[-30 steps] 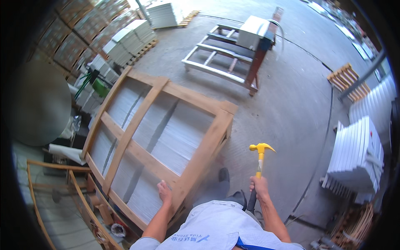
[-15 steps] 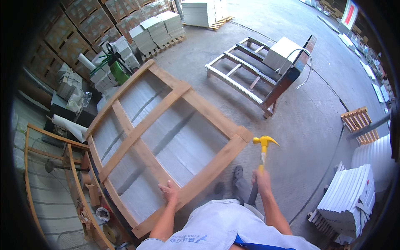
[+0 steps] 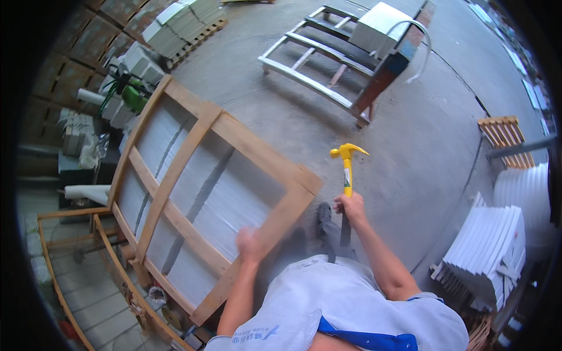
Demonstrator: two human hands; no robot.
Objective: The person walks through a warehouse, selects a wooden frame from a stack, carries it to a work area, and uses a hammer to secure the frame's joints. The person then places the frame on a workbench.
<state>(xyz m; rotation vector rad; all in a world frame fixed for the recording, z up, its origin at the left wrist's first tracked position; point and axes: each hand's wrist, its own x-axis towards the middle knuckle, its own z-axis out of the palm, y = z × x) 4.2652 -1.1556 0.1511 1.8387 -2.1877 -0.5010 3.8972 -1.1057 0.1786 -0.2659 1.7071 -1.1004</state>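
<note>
A yellow claw hammer (image 3: 348, 175) with a dark lower grip stands upright in my right hand (image 3: 351, 207), its head up and its claw toward the right. The fingers of that hand are wrapped round the handle. To its left is a large wooden crate frame (image 3: 280, 217) of planks, with pale, film-covered slabs (image 3: 234, 199) showing between them. At the crate's near right plank is my left hand (image 3: 250, 243), blurred by motion. Whether it touches the wood, or how its fingers lie, I cannot make out.
A metal rack (image 3: 304, 40) bearing a white block (image 3: 380, 26) stands ahead. Stacked pale slabs (image 3: 483, 243) and a wooden pallet (image 3: 506, 137) are at the right. Another wooden frame (image 3: 114, 263) lies at the lower left. Crates and slab stacks (image 3: 184, 26) line the far left.
My view has shifted, so the crate and rack appear further left and higher. My left hand has shifted along the near plank and is now blurred. The hammer stays in my right hand.
</note>
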